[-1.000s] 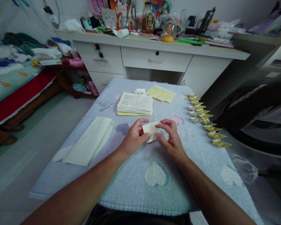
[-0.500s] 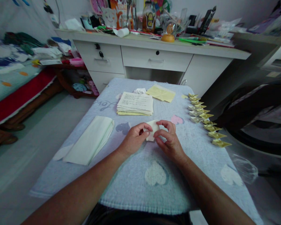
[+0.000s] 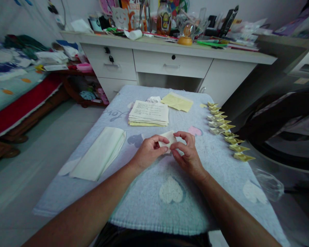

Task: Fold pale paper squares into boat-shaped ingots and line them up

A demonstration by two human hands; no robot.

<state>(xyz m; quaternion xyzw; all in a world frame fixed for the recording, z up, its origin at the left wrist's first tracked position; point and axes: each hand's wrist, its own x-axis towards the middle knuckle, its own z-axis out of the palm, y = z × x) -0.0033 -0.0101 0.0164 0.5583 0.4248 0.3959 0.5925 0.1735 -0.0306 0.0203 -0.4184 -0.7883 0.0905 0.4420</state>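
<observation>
Left hand (image 3: pixel 149 151): small paper (image 3: pixel 171 137) pinched, left side
Right hand (image 3: pixel 188 153): grip closed on same paper, right side
Paper boats (image 3: pixel 239 147): lined up on table (image 3: pixel 141 202), right side

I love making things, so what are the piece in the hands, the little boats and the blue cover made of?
Piece: matte paper, apparently, being thin-edged. Little boats: probably paper, sharply creased; shine unclear. Blue cover: likely matte cloth, fuzzy, with stitched edge.
</observation>
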